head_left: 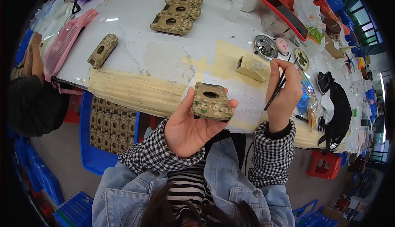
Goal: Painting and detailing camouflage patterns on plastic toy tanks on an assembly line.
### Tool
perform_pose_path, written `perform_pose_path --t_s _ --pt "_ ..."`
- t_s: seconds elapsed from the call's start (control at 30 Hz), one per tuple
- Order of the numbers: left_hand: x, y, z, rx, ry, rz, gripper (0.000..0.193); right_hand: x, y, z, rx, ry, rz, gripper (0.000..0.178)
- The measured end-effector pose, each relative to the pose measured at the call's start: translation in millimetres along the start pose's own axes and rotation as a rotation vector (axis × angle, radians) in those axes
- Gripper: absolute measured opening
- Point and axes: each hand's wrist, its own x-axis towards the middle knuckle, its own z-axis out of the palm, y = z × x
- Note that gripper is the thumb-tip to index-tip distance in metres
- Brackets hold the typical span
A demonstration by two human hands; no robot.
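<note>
My left hand is wrapped round a camouflage-patterned model tank hull, its dark oval hole facing up. My right hand is closed on a thin dark paintbrush that slants down across the palm. Thumb and fingertip of that hand also meet over a small cream-coloured block with a dark opening at its left end. A pale, thin tip at the fingertips reaches toward the block; I cannot tell what it is. White speckled paper lies beneath the hands.
Several more hulls stand in a row at the back, and a single hull lies left. A blue bin below the table holds many hulls. Right are a red-cased phone, a metal dish and a black bag. Another person sits left.
</note>
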Motion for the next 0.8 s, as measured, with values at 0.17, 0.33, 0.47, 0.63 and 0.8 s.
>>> perform_pose_path --t_s 0.17,0.33,0.47,0.63,0.8 --pt "-1 -2 1 0.016 0.025 0.013 0.067 -4 3 1 0.003 -0.087 0.024 0.016" --pt "-1 -1 2 0.027 0.029 0.018 0.067 -6 -28 -28 0.336 -0.09 0.113 0.044" --pt "-3 -1 2 0.077 0.089 0.028 0.066 -19 -51 -52 0.604 -0.245 0.096 0.058" --pt "-3 -5 7 0.138 0.147 0.025 0.055 -19 -60 -66 0.664 -0.446 -0.03 0.039" --pt "-3 -7 13 0.219 0.198 0.024 0.053 -18 -66 -57 0.813 -0.385 0.034 0.027"
